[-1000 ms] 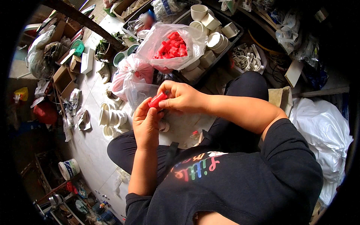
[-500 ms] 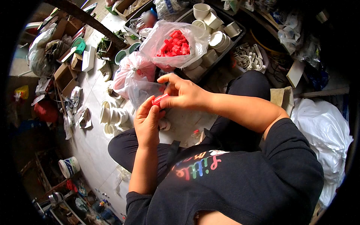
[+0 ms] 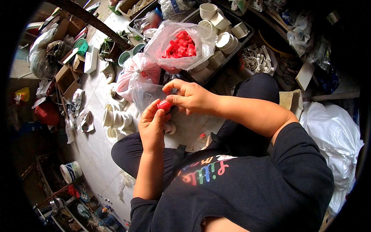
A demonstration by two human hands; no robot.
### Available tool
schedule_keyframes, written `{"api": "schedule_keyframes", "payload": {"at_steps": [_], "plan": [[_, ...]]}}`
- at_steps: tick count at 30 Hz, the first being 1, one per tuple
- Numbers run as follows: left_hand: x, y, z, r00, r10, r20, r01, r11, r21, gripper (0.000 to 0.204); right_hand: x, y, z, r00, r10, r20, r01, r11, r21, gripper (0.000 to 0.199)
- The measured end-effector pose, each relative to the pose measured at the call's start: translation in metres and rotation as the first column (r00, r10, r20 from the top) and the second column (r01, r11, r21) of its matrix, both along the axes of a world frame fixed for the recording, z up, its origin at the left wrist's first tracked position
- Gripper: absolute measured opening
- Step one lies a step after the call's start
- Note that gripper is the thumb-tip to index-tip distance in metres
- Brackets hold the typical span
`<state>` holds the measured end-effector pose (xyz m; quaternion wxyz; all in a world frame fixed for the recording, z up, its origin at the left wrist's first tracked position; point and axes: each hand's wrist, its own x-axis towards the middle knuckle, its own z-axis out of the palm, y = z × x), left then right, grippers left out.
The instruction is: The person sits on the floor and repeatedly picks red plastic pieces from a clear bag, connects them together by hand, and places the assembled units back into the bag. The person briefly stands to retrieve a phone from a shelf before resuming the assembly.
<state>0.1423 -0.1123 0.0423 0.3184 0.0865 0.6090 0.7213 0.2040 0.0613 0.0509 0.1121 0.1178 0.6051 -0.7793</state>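
Observation:
A small red plastic cap is pinched between both hands above my lap. My left hand holds it from below with thumb and fingertips. My right hand grips it from the right, fingers curled over it. Just beyond the hands lies an open clear plastic bag with several more red caps inside. A second bag, pinkish and tied, sits to its left. White pipe fittings stand on the floor left of my left hand.
A dark tray at the back holds white plastic fittings. White pipe clips lie right of it. Cardboard boxes and clutter fill the left side. A white sack lies at right. A small tub stands lower left.
Both hands stay together on the red cap and have turned it slightly; the right fingers have shifted over it. Nothing else has moved.

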Motion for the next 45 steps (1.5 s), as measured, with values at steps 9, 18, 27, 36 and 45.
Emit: {"api": "schedule_keyframes", "payload": {"at_steps": [9,18,27,36,45], "plan": [[0.0,-0.002,-0.001,0.999,0.001,0.041,0.0,1.0,-0.018,0.033,0.001,0.001,-0.003,0.998,-0.045,-0.033,0.039,0.988,-0.146,0.044],[0.001,-0.002,-0.001,0.999,-0.001,0.035,0.001,1.0,-0.018,0.032,0.0,-0.001,-0.01,0.98,-0.02,-0.197,0.066,0.972,0.227,0.047],[-0.001,-0.005,-0.003,0.998,-0.026,0.052,0.026,1.0,0.006,0.033,0.001,-0.004,-0.01,0.968,0.016,-0.25,0.044,0.972,0.233,0.033],[-0.001,-0.004,-0.002,0.997,-0.036,0.064,0.035,0.999,0.018,0.036,0.001,-0.005,-0.011,0.927,0.009,-0.375,0.13,0.93,0.344,0.024],[0.0,-0.003,-0.003,0.992,-0.041,0.117,0.037,0.999,0.036,0.032,-0.002,-0.005,-0.02,0.807,0.072,-0.586,0.217,0.887,0.408,0.028]]}}
